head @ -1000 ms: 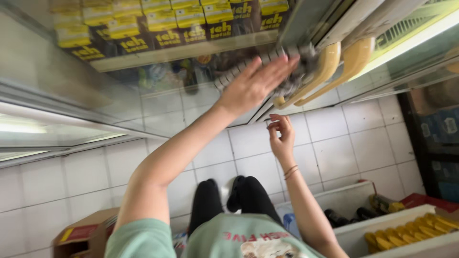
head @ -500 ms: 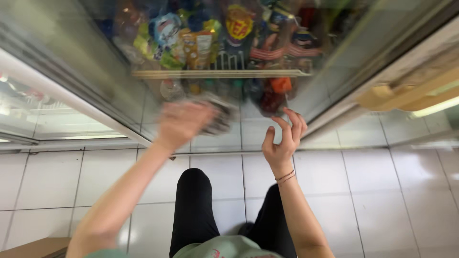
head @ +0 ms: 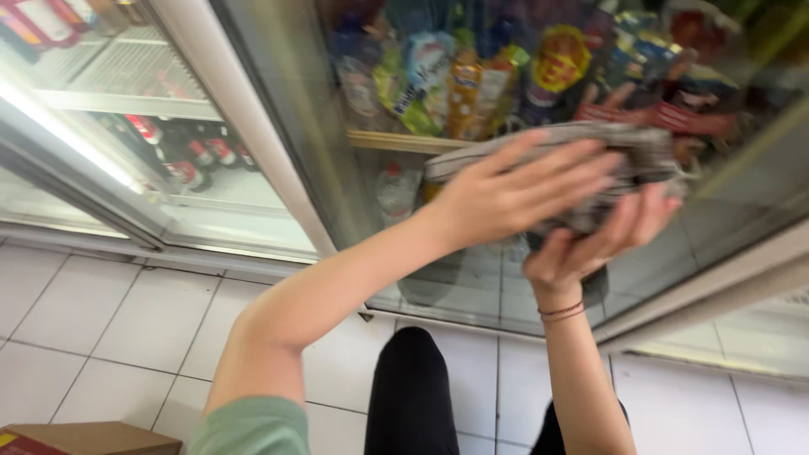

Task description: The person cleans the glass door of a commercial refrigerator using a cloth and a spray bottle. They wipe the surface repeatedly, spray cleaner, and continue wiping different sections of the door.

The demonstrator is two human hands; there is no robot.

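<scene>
Cloth (head: 624,160) lengthwise left-right between hands (head: 573,211)

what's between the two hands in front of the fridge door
In the head view, a grey folded cloth lies sandwiched between the left hand on top and the right hand underneath.

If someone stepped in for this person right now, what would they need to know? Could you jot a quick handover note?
Left hand: flat on top of a grey wrapped bundle, pressing it.
Right hand: palm up beneath the same bundle, supporting it.
Bundle: held level between both hands, against the glass door of a cooler stocked with colourful snack packs.
Done: bundle is lifted and steadied.
Left: it is not set down anywhere; both hands carry it.
Nearby: cardboard box on the tiled floor.
</scene>
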